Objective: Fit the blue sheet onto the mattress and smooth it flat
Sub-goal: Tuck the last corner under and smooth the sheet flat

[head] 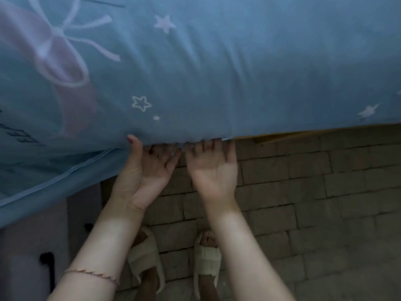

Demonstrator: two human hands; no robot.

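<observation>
Both palms face up; left hand (149, 168) and right hand (213, 170) fingers curl under the blue sheet (217, 72) edge (fingertips hidden).

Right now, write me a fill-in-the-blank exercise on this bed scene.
1. Both hands, left hand and right hand, face palm ____.
2. The blue sheet is printed with white ____.
3. The floor is laid with ____.
4. The feet wear pale ____.

Missing words: up; stars; bricks; slippers

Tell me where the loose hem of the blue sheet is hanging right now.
In the head view, the loose hem hangs off the bed's edge at lower left, just left of the left hand, above the brick floor.
</observation>
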